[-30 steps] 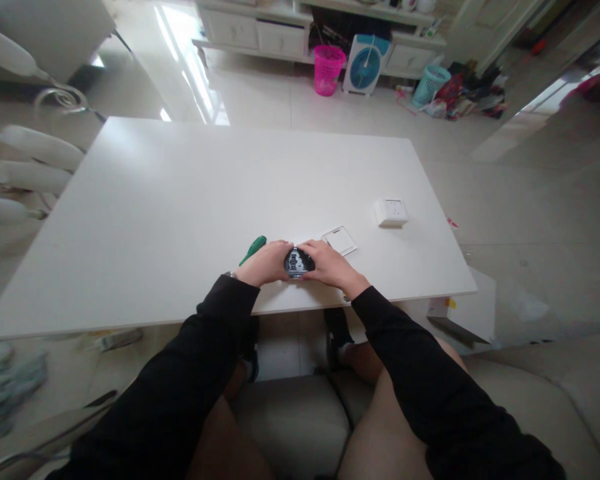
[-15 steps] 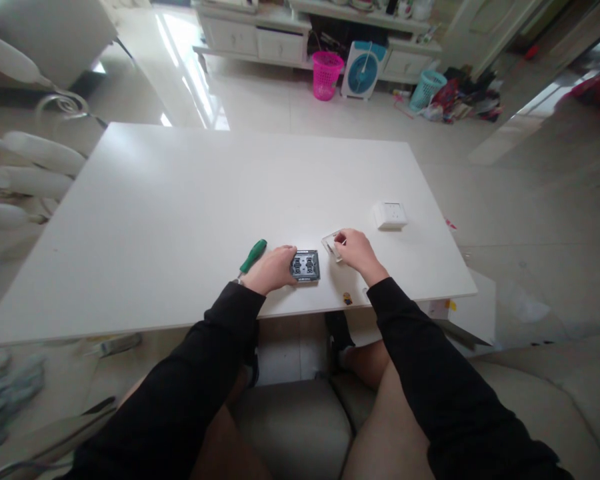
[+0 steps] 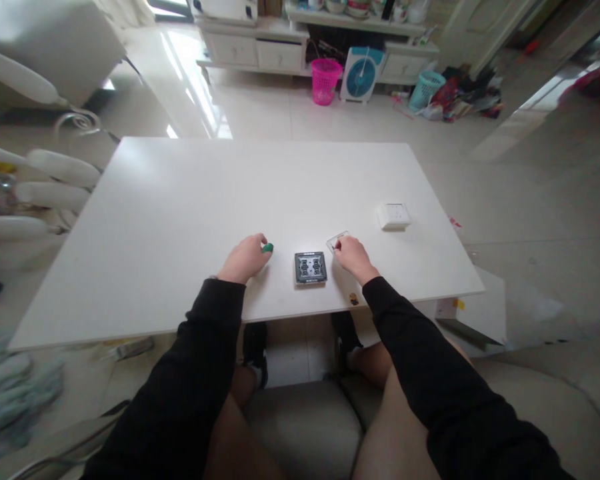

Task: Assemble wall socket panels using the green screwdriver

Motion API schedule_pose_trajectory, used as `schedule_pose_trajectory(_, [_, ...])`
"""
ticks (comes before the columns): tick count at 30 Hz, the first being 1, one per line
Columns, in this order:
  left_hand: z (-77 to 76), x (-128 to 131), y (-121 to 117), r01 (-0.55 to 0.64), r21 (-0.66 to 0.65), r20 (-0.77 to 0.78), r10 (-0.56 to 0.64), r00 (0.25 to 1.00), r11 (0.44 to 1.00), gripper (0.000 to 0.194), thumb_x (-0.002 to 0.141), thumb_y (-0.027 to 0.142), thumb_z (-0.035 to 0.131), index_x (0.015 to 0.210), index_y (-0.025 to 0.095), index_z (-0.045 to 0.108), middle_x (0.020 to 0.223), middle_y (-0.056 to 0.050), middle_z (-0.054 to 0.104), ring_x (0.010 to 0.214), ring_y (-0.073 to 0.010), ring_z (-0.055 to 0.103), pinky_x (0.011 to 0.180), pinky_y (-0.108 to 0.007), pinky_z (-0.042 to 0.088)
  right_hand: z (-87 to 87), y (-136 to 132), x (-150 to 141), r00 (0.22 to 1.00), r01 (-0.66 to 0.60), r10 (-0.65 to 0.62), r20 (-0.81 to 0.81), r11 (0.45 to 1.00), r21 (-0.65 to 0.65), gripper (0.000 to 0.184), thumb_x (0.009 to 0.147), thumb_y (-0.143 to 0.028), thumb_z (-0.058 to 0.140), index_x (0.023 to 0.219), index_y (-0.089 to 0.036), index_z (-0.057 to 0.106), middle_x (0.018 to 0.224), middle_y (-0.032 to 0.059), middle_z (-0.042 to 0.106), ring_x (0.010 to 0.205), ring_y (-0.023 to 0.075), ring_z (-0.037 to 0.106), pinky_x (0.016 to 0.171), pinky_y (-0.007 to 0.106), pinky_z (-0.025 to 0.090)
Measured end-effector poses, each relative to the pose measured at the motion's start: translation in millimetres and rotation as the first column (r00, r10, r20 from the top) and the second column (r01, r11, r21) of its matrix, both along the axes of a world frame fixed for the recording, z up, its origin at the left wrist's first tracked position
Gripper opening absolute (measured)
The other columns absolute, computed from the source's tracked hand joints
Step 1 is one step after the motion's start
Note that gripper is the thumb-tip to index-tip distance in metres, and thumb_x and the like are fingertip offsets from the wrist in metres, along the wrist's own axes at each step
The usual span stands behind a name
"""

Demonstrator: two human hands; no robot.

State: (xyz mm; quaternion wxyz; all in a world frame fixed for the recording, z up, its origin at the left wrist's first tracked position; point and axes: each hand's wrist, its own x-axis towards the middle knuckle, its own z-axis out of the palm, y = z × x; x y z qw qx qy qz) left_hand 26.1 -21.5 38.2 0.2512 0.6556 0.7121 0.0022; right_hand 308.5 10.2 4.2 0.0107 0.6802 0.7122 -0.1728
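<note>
My left hand (image 3: 243,259) is closed around a screwdriver, whose green handle (image 3: 267,247) sticks out past the fingers; its shaft is hidden. To the right, a square wall-switch module (image 3: 311,268) with a dark, slotted face lies on the white table (image 3: 200,200), with neither hand on it. My right hand (image 3: 353,256) is pinched at a thin whitish cover frame (image 3: 333,241) lying beside the module. Whether the fingertips grip the frame's edge or some small piece, I cannot make out. A small brown-and-yellow item (image 3: 353,299) lies near the table's front edge.
A white socket box (image 3: 394,216) stands toward the table's right side. White chair parts (image 3: 55,193) press close to the left edge. Beyond the table are a pink basket (image 3: 325,82), a blue-and-white fan (image 3: 361,75) and a turquoise basket (image 3: 427,91) on the floor.
My left hand has let go of the switch module, moved left and taken hold of the green-handled screwdriver. My right hand remains by the cover frame, which sits at a slightly different angle.
</note>
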Motion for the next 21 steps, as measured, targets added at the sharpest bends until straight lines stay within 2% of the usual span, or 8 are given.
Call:
schedule_pose_trajectory(3, [-10.0, -10.1, -7.3, 0.014, -0.130, -0.134, -0.031, 0.991, 0.991, 0.040, 0.087, 0.030, 0.061, 0.125, 0.017, 0.060, 0.124, -0.020, 0.072, 0.113, -0.0319, 0.070, 0.091, -0.039, 0.054, -0.3, 1.4, -2.4, 1.000, 0.003, -0.002, 0.024, 1.000, -0.012, 0.029, 0.093, -0.012, 0.052, 0.102, -0.016, 0.079, 0.110, 0.0169, 0.079, 0.106, 0.0262, 0.073, 0.087, 0.030, 0.049])
schedule_pose_trajectory(7, [-16.3, -8.7, -12.5, 0.081, -0.221, -0.163, -0.119, 0.979, 0.972, 0.041, 0.082, 0.023, 0.060, 0.122, 0.017, 0.058, 0.122, -0.023, 0.072, 0.109, -0.0339, 0.072, 0.085, -0.039, 0.055, -0.3, 1.3, -4.0, 0.998, -0.005, 0.007, 0.056, 1.000, -0.019, 0.031, 0.094, -0.011, 0.050, 0.104, -0.013, 0.079, 0.110, 0.0193, 0.078, 0.106, 0.0283, 0.074, 0.085, 0.031, 0.049])
schedule_pose_trajectory(11, [-16.4, -0.7, -11.7, 0.079, -0.212, -0.188, -0.120, 0.975, 0.974, 0.038, 0.087, 0.021, 0.053, 0.125, 0.016, 0.053, 0.126, -0.023, 0.071, 0.113, -0.0340, 0.072, 0.087, -0.038, 0.055, 1.2, -0.8, -3.8, 0.996, -0.034, 0.036, 0.081, 0.999, -0.021, 0.032, 0.095, -0.012, 0.049, 0.107, -0.011, 0.079, 0.113, 0.0219, 0.077, 0.108, 0.0300, 0.074, 0.089, 0.033, 0.050])
schedule_pose_trajectory(17, [-15.7, 7.5, -9.2, 0.051, -0.180, -0.175, -0.083, 0.981, 0.982, 0.031, 0.091, 0.017, 0.046, 0.121, 0.018, 0.054, 0.126, -0.023, 0.069, 0.116, -0.0363, 0.071, 0.091, -0.043, 0.055, 4.3, -4.8, -7.4, 0.997, -0.038, 0.041, 0.073, 0.999, -0.034, 0.034, 0.096, -0.010, 0.048, 0.113, -0.010, 0.078, 0.115, 0.0252, 0.076, 0.111, 0.0316, 0.074, 0.093, 0.035, 0.052])
schedule_pose_trajectory(21, [-9.5, 13.4, -1.1, -0.041, -0.028, -0.095, 0.038, 0.995, 0.999, 0.030, 0.094, 0.018, 0.045, 0.123, 0.018, 0.051, 0.128, -0.022, 0.066, 0.120, -0.0348, 0.068, 0.096, -0.044, 0.054, 3.0, -7.7, -11.8, 0.997, -0.038, 0.041, 0.067, 0.998, -0.051, 0.035, 0.096, -0.009, 0.048, 0.114, -0.009, 0.078, 0.116, 0.0257, 0.076, 0.111, 0.0306, 0.074, 0.091, 0.034, 0.053])
